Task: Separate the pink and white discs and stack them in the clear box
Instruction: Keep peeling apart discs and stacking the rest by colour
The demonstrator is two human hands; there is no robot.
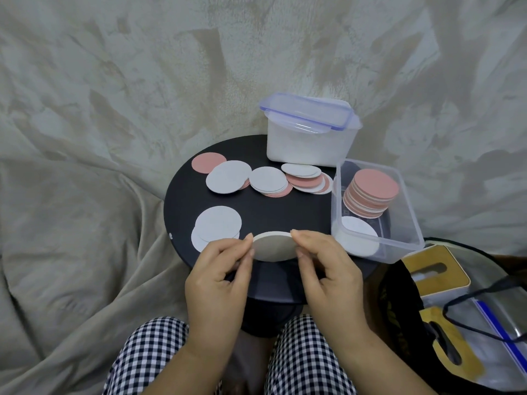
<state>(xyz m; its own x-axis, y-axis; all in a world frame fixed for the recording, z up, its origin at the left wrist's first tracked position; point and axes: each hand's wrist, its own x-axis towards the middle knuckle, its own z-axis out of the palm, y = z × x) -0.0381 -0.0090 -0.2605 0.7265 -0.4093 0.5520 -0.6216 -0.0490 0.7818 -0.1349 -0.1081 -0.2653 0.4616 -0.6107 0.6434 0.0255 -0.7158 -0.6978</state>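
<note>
My left hand and my right hand hold a white disc between them by its two side edges, above the near part of the round black table. Two white discs lie just left of it. Farther back, pink and white discs lie spread and overlapping in a row. The clear box stands at the right edge of the table. Inside it are a stack of pink discs and, nearer me, a stack of white discs.
A lidded plastic container with white contents stands at the back of the table. A dark bag with a yellow-and-white box and clear plastic lies at the right. Crumpled beige cloth surrounds the table. My knees in checked fabric are below.
</note>
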